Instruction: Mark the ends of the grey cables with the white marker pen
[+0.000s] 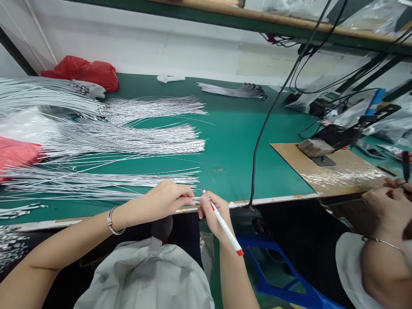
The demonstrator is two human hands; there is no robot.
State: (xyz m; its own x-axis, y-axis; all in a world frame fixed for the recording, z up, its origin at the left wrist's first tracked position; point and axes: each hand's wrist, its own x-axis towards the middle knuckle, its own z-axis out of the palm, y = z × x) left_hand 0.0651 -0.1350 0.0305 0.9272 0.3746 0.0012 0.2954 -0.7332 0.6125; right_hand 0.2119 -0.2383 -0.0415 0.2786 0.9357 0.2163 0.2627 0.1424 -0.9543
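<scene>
My left hand [165,198] is closed in a pinch on the ends of thin silver wires [122,141] at the near edge of the green table [238,141]. My right hand [215,216] is closed too. It holds a white pen with red ends [223,224] and its fingertips meet the same wire ends, touching the left fingers. Several fanned bunches of silver wires spread across the left half of the table. A bracelet sits on my left wrist.
A red plastic bag [82,71] lies at the back left. A black cable [267,120] hangs down to the table edge. A brown board [347,171] with a tool stands at right. Another person's hands [388,204] work at the far right. A blue stool [277,274] is below.
</scene>
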